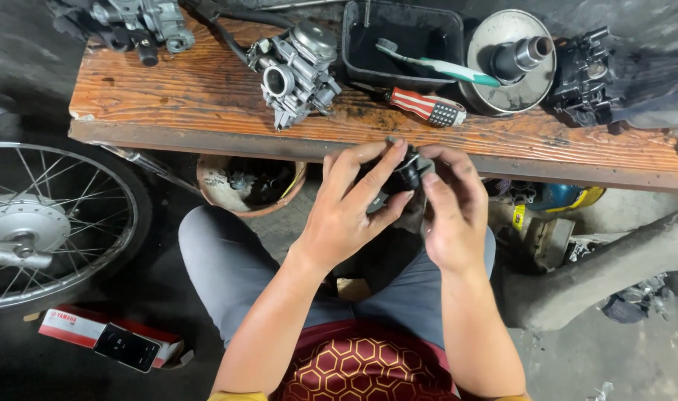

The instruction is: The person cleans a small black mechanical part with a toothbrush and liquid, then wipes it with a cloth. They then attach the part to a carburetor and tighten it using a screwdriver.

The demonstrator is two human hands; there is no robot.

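Both hands were wrapped around a small black part (404, 177), held just in front of the near edge of the wooden bench (168, 89). The left hand (350, 212) had its fingers curled snug over the top and side of it, thumb tucked underneath. The right hand (449, 212) pinched it from the other side, fingers bent close together on it. I couldn't tell exactly what the part was, too much of it was covered.

On the bench, straight behind the hands, lay a screwdriver (428, 108) with a striped handle. Left of that sat a carburetor (294, 70). Behind the screwdriver was a black tray (357, 44) with a toothbrush (435, 67) lying across it, and a round metal dish (502, 96) just right of the tray. Under the bench edge was a bowl (209, 186) of bits, and a spoked wheel (49, 223) stood well off to the left.
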